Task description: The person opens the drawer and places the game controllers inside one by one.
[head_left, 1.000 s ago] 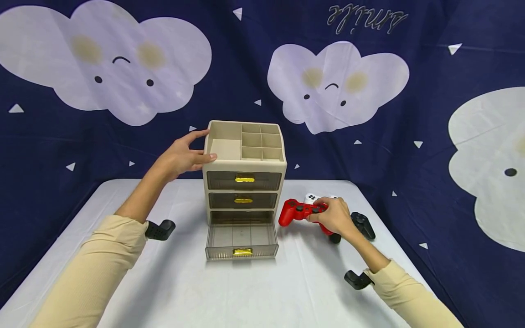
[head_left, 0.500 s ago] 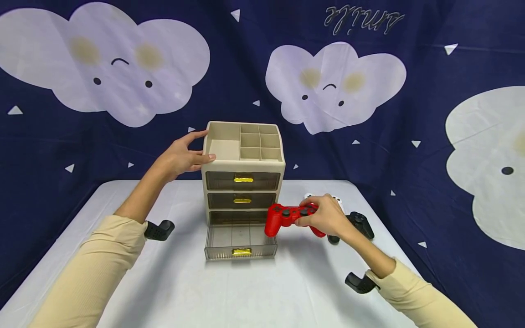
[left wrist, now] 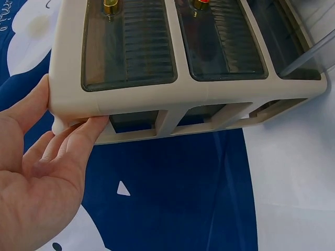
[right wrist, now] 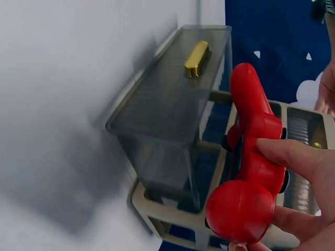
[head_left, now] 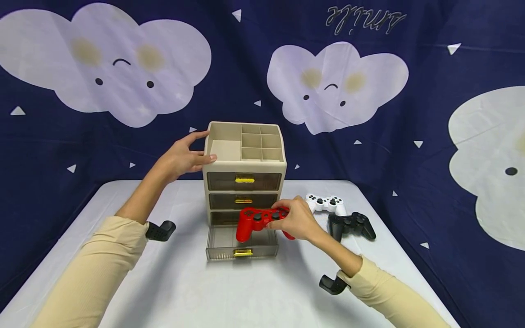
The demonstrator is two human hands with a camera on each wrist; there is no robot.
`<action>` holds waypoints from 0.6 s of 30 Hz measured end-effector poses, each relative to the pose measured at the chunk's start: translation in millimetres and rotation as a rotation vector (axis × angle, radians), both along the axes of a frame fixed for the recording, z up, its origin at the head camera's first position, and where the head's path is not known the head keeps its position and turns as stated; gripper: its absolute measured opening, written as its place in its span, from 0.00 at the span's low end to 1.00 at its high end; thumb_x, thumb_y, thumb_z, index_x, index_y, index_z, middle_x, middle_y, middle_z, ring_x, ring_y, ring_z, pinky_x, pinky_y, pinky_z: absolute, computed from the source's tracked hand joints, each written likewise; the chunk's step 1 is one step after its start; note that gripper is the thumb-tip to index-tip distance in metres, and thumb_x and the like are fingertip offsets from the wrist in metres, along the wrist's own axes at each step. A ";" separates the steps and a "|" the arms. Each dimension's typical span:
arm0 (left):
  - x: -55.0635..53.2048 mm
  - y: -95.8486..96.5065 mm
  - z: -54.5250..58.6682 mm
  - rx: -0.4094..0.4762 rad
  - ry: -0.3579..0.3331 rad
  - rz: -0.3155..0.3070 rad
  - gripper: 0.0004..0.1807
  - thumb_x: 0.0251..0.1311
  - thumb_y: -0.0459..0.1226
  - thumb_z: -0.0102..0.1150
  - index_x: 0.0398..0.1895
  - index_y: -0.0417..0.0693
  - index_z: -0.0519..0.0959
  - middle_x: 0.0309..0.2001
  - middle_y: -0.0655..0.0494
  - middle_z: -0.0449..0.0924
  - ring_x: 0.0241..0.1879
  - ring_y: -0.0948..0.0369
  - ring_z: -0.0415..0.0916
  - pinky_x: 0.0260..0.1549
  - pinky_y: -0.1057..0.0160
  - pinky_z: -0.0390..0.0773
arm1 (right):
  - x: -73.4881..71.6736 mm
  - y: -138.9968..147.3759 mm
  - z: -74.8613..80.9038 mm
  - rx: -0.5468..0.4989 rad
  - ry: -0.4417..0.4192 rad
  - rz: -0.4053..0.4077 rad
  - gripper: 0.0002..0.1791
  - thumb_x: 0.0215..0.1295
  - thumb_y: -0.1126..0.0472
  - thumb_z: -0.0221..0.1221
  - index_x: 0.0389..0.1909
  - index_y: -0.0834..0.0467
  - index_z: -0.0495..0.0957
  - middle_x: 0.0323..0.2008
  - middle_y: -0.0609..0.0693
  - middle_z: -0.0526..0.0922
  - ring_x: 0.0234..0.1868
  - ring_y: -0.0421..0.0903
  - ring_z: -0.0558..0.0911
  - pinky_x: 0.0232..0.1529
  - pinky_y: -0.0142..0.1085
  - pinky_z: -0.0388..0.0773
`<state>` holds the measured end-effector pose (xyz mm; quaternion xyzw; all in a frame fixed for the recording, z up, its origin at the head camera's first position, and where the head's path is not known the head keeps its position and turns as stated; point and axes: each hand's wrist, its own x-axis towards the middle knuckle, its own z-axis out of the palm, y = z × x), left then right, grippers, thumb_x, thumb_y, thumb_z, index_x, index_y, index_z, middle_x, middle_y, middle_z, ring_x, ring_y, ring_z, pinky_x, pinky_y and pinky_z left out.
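Note:
My left hand (head_left: 179, 156) holds the upper left corner of a cream drawer organizer (head_left: 246, 165), its thumb over the top rim. In the left wrist view, several fingers (left wrist: 73, 144) lie against the organizer's side. My right hand (head_left: 298, 219) pinches a red game controller (head_left: 251, 223) by its right part, above the pulled-out bottom drawer (head_left: 221, 253). That drawer is clear grey plastic with a gold handle (right wrist: 197, 58). The right wrist view shows the controller (right wrist: 256, 141) tilted on edge, apart from the drawer.
A white game controller (head_left: 324, 202) and a black one (head_left: 348, 224) lie on the white table (head_left: 180, 291) to the right. The organizer's two upper drawers (head_left: 244, 182) are closed. Dark blue cloth (head_left: 238, 59) with clouds hangs behind the table.
My right hand has carried the red controller leftward from beside the white and black controllers to above the pulled-out drawer. My left hand has stayed on the organizer.

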<state>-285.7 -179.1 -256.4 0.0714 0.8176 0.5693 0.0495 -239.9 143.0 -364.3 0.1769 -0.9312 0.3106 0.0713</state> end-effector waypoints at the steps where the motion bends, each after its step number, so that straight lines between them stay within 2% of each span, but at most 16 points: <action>1: -0.2 0.1 0.1 0.002 0.000 0.000 0.50 0.66 0.38 0.67 0.83 0.66 0.46 0.77 0.40 0.60 0.71 0.44 0.69 0.67 0.44 0.72 | -1.1 -3.4 -2.6 -0.007 0.006 -0.001 0.23 0.39 0.52 0.80 0.40 0.50 0.89 0.30 0.45 0.86 0.36 0.46 0.71 0.35 0.37 0.68; 9: -0.3 0.4 0.8 0.012 -0.009 0.000 0.50 0.66 0.38 0.67 0.83 0.66 0.46 0.76 0.40 0.61 0.70 0.45 0.69 0.67 0.44 0.72 | -5.4 -28.1 -19.9 -0.053 0.022 0.005 0.25 0.39 0.53 0.81 0.42 0.52 0.88 0.32 0.50 0.82 0.37 0.46 0.70 0.36 0.37 0.69; 18: -0.2 0.8 0.4 0.008 -0.009 0.009 0.50 0.66 0.37 0.67 0.83 0.66 0.47 0.76 0.40 0.61 0.70 0.44 0.69 0.67 0.43 0.71 | -3.7 -49.9 -31.4 -0.071 0.037 0.037 0.26 0.40 0.54 0.81 0.44 0.55 0.88 0.37 0.54 0.77 0.39 0.46 0.68 0.38 0.36 0.67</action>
